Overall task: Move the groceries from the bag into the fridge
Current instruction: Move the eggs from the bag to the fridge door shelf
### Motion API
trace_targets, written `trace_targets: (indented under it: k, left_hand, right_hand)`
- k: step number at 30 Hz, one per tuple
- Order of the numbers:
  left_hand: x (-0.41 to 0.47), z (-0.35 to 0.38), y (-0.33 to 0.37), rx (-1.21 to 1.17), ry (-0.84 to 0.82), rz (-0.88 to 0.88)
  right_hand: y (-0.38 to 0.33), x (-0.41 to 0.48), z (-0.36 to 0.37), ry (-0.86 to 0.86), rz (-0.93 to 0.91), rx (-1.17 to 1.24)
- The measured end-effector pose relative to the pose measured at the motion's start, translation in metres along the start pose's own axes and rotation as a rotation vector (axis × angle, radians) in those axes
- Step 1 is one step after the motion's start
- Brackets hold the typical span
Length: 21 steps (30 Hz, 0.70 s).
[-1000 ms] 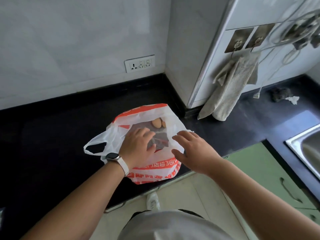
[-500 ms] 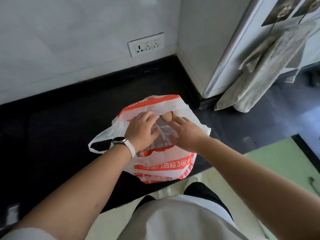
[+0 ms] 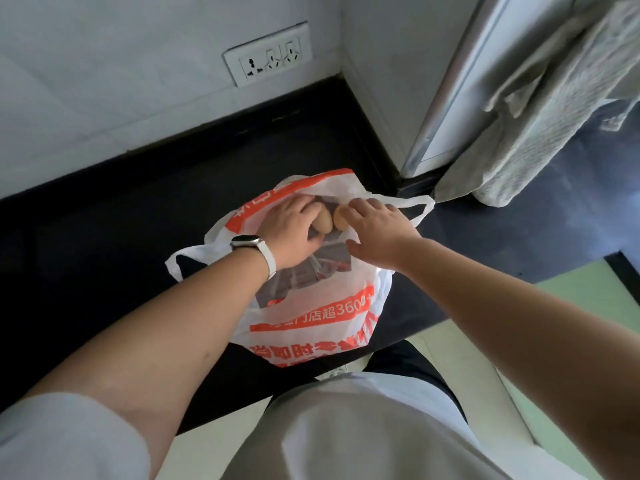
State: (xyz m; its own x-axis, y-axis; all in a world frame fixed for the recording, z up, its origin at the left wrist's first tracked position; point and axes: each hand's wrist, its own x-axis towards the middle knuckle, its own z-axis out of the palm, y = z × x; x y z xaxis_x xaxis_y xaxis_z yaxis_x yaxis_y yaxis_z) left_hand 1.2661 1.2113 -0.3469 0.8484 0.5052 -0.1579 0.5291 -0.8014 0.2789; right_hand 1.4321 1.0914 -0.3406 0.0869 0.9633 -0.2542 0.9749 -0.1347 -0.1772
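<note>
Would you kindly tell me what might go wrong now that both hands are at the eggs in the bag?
The left hand curls round the left egg while the right hand rests on the right egg beside it; they may knock together and crack. The thin bag sits at the counter front edge, so tugging could drag it off.

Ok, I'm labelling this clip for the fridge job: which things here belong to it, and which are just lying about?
Job: grocery bag; egg gripped by the left hand; second egg touched by the right hand; clear packet inside.
Lying about: wall socket; hanging towel; black countertop.
</note>
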Motion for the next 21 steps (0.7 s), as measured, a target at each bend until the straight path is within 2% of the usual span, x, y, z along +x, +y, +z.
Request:
trace_targets:
  k: [11, 21]
  left_hand:
    - [0.014, 0.006, -0.003, -0.08, -0.055, -0.046]
    - [0.005, 0.022, -0.003, -0.059, -0.158, -0.159]
  right_hand:
    - [0.01, 0.035, 0.003, -0.081, 0.017, 0.054]
    - [0.001, 0.04, 0.013, -0.172, -0.022, -0.031]
